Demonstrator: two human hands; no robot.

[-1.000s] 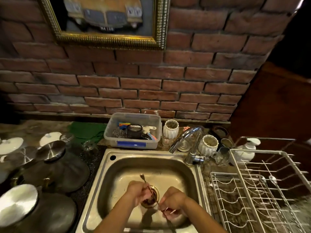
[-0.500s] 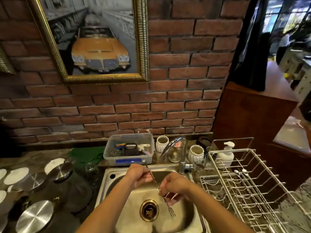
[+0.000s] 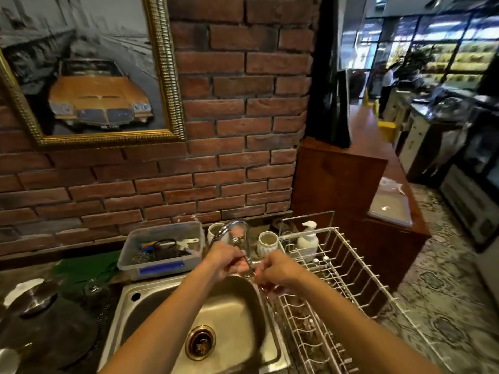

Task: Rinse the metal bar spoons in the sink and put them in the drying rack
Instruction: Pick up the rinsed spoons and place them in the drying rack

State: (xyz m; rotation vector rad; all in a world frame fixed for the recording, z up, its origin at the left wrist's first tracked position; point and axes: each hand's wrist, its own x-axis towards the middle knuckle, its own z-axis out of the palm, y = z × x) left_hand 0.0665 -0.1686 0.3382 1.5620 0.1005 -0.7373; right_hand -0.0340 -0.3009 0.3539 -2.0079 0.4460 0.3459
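The steel sink holds only its brass drain. The white wire drying rack beside it carries a few spoons near its back. A clear plastic tub with a blue label, unreadable, holds brushes and small tools. Above the sink's right rim, the left hand and the right hand each curl around a thin bar spoon.

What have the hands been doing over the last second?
Both hands rose from the drain to the tap. The left hand and right hand keep gripping the spoon. The sink and drying rack stayed put.
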